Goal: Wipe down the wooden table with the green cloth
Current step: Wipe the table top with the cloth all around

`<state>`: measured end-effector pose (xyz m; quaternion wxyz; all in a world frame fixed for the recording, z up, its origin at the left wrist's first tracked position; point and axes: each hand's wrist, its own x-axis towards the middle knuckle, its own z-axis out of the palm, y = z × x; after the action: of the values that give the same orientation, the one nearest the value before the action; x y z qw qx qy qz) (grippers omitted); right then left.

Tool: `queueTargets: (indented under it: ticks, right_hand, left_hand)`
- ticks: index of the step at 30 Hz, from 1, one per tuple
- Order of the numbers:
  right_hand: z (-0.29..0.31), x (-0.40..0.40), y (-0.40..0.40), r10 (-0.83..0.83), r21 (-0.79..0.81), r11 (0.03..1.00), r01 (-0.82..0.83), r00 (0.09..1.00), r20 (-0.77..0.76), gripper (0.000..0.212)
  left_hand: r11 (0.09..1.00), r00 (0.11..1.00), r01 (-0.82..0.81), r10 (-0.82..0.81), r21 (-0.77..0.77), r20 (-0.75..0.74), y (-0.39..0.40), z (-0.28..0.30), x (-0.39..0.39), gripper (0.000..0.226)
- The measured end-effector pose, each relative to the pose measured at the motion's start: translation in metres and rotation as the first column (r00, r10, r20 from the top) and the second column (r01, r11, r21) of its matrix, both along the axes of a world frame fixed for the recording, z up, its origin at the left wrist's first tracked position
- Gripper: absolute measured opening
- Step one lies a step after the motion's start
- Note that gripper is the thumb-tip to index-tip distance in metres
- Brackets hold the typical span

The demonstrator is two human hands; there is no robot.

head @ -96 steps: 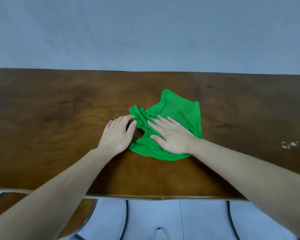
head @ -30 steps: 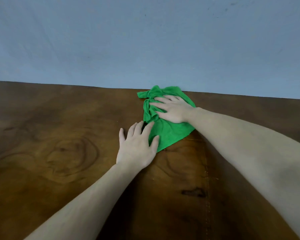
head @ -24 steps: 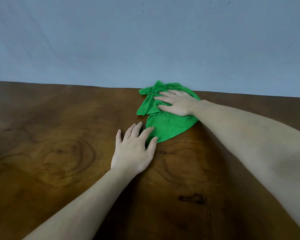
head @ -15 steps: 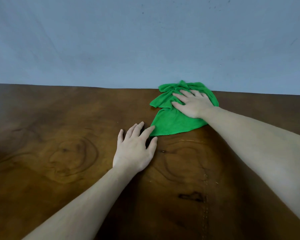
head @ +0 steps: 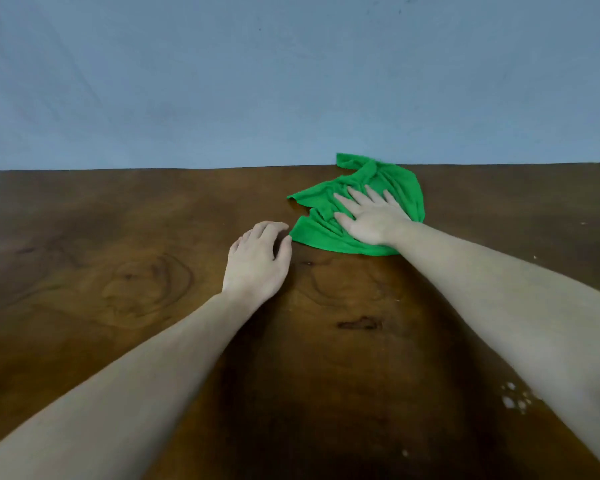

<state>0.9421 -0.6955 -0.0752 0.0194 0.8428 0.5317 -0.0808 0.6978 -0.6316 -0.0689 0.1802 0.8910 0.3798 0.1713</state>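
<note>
The cloth [head: 354, 216] lies crumpled on the bench [head: 118, 271], far from the person and right of centre, its top corner reaching the bench's back edge where the blue wall [head: 222, 81] begins. It is bright green and bunched into folds. Its long axis runs on a slant, from a wide rounded hem at the near side up to a narrow twisted tip at the far side, so it points away from the person and a little to the left. A second corner sticks out to the left about halfway up.

The right hand [head: 371, 220] rests flat on the cloth, palm down, covering its near-right part. Its fingers [head: 355, 197] are spread and straight, aimed up and left along the fabric, not curled round it; they press on it rather than grip it. Cloth shows beyond the fingertips, to the left of the thumb, and in a thin strip under the wrist.

The left hand [head: 257, 261] sits on bare wood just beside the cloth's near-left corner. Its thumb tip comes right up to the hem; whether it touches I cannot tell. Its fingers are loosely bent at the knuckles, tips down on the wood, holding nothing.

Both bare forearms reach in from the near edge. The wood is dark brown with a ring-shaped grain mark left of the left hand, a dark knot between the arms, and a few pale specks [head: 515, 400] at the near right.
</note>
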Motion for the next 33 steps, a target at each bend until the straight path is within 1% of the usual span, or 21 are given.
queueTargets:
  ticks: [4, 7, 13, 17, 20, 22, 24, 26, 28, 30, 32, 33]
  right_hand:
    - [-0.002, -0.055, -0.03, 0.108, 0.021, 0.994, -0.108, 0.994, 0.005, 0.062]
    - [-0.001, -0.097, -0.052, 0.151, 0.039, 0.988, -0.15, 0.988, -0.022, 0.06]
    - [0.004, -0.19, -0.11, 0.264, 0.091, 0.962, -0.256, 0.962, -0.077, 0.057]
    - [0.003, -0.238, -0.159, 0.332, 0.118, 0.938, -0.325, 0.942, -0.049, 0.056]
    - [0.003, -0.259, -0.194, 0.387, 0.168, 0.911, -0.376, 0.922, -0.036, 0.051]
    - [0.004, -0.267, -0.216, 0.391, 0.238, 0.901, -0.364, 0.917, -0.077, 0.044]
    - [0.002, -0.272, -0.232, 0.359, 0.338, 0.89, -0.305, 0.927, -0.109, 0.035]
    - [0.002, -0.275, -0.239, 0.299, 0.389, 0.889, -0.242, 0.95, -0.092, 0.037]
    - [0.003, -0.281, -0.24, 0.241, 0.322, 0.926, -0.197, 0.965, -0.103, 0.047]
    - [0.004, -0.288, -0.241, 0.211, 0.166, 0.967, -0.195, 0.973, -0.087, 0.06]
    - [0.004, -0.291, -0.248, 0.231, 0.04, 0.972, -0.23, 0.973, -0.027, 0.064]
    - [0.004, -0.291, -0.254, 0.25, 0.017, 0.968, -0.25, 0.968, -0.007, 0.064]
  left_hand:
    - [0.996, 0.994, 0.085, -0.085, 0.0, 0.067, -0.023, 0.004, -0.027, 0.038]
    - [0.99, 0.987, 0.141, -0.141, 0.005, 0.082, -0.035, 0.0, -0.06, 0.038]
    - [0.987, 0.98, 0.158, -0.158, 0.007, 0.12, -0.054, -0.004, -0.119, 0.037]
    - [0.978, 0.971, 0.209, -0.21, 0.026, 0.116, -0.073, -0.004, -0.14, 0.034]
    - [0.968, 0.963, 0.247, -0.251, 0.046, 0.098, -0.088, -0.005, -0.152, 0.032]
    - [0.959, 0.957, 0.278, -0.281, 0.046, 0.066, -0.097, -0.005, -0.157, 0.033]
    - [0.951, 0.951, 0.305, -0.307, 0.043, 0.034, -0.108, -0.005, -0.162, 0.034]
    - [0.942, 0.943, 0.332, -0.333, 0.04, 0.022, -0.117, -0.005, -0.165, 0.034]
    - [0.938, 0.938, 0.345, -0.345, 0.027, 0.008, -0.124, -0.005, -0.167, 0.036]
    - [0.936, 0.936, 0.352, -0.352, 0.015, -0.003, -0.129, -0.005, -0.168, 0.038]
    - [0.932, 0.932, 0.361, -0.361, 0.008, -0.006, -0.132, -0.004, -0.169, 0.039]
    - [0.931, 0.931, 0.365, -0.365, 0.008, -0.009, -0.134, -0.003, -0.169, 0.038]
